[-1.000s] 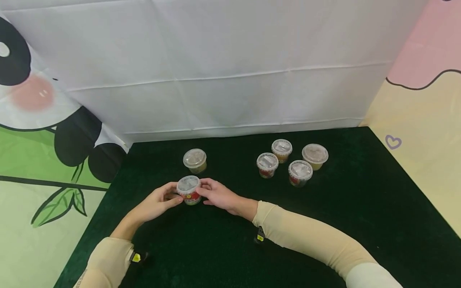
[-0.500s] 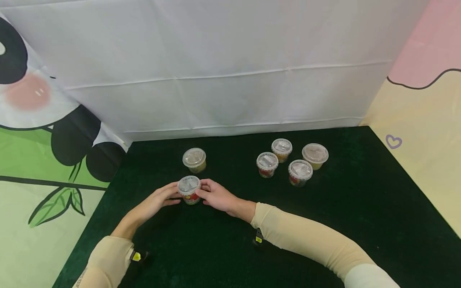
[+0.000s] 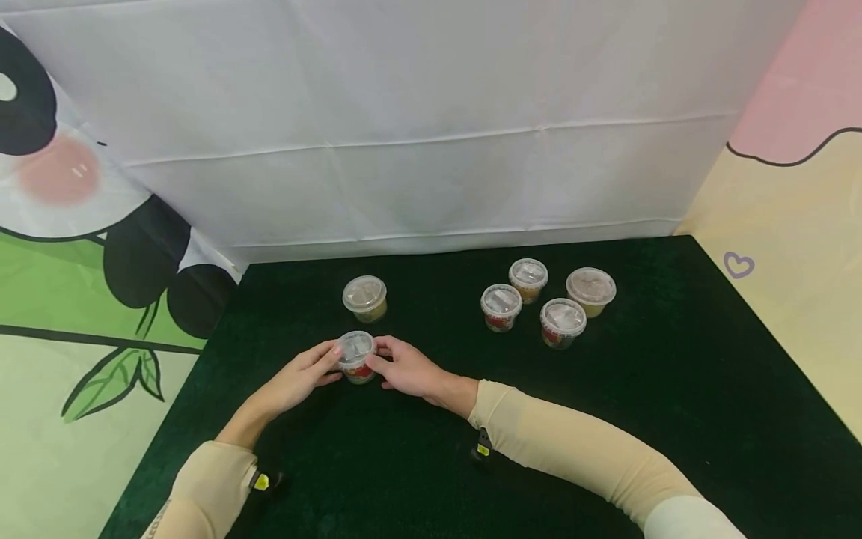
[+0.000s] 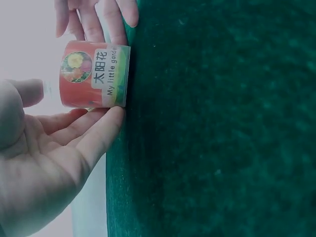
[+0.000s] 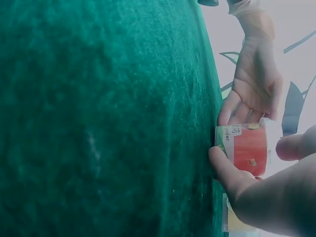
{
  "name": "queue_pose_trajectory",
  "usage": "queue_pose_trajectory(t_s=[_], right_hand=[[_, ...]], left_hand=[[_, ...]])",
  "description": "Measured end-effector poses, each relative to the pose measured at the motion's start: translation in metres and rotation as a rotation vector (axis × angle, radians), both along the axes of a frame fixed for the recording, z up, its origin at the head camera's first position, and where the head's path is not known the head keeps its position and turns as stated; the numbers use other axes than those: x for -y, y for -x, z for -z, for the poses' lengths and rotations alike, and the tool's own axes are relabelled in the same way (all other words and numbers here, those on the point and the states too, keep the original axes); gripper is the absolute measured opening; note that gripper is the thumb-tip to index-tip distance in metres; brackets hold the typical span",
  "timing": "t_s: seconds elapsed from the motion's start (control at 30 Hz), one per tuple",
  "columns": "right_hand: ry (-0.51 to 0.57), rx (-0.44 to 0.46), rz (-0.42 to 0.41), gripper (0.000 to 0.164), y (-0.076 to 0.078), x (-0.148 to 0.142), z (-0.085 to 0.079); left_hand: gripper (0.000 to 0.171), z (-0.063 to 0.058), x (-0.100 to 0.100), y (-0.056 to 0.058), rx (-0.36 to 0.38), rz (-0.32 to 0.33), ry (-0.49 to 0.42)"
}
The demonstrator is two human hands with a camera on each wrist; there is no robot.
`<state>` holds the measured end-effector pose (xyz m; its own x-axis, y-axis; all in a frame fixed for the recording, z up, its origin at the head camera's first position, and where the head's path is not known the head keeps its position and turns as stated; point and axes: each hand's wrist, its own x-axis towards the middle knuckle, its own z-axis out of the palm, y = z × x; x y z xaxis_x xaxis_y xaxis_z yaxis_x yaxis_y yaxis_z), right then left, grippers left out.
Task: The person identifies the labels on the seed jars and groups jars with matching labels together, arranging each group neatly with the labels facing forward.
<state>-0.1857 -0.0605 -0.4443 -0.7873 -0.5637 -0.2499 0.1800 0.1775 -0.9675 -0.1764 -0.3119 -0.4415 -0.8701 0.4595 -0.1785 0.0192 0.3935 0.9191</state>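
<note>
A small cup point(image 3: 355, 357) with a clear lid and a red flower label stands on the dark green cloth point(image 3: 431, 464). My left hand point(image 3: 311, 368) holds its left side; the left wrist view shows the fingers point(image 4: 94, 131) along the label of the cup point(image 4: 95, 74) and the thumb near the lid. My right hand point(image 3: 397, 364) holds the right side. In the right wrist view its thumb point(image 5: 224, 170) presses the base of the cup point(image 5: 248, 148), a finger rests by the lid, and the left hand point(image 5: 253, 89) shows beyond.
A second lidded cup point(image 3: 364, 297) with a yellowish label stands just behind the held one. Several more lidded cups point(image 3: 500, 307) point(image 3: 562, 323) point(image 3: 590, 290) cluster at the back right. A white sheet point(image 3: 431, 135) hangs behind the table.
The left fingers have slid a little higher and closer onto the cup's rim. The cup and the right hand have barely shifted.
</note>
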Motion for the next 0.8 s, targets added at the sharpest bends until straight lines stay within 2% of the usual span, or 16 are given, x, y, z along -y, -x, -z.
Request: queue_pose_trajectory(t_s=[0.2, 0.43, 0.8], right_hand=[[-0.046, -0.034, -0.019, 0.054, -0.003, 0.0, -0.002], [-0.095, -0.073, -0.003, 0.049, -0.005, 0.003, -0.002], [-0.096, -0.043, -0.008, 0.047, -0.004, 0.002, -0.005]], left_hand=[[0.051, 0.006, -0.002, -0.006, -0.029, -0.01, -0.031], [0.049, 0.008, -0.003, -0.01, -0.07, -0.004, -0.05], [0.05, 0.01, -0.001, -0.011, -0.048, 0.004, -0.037]])
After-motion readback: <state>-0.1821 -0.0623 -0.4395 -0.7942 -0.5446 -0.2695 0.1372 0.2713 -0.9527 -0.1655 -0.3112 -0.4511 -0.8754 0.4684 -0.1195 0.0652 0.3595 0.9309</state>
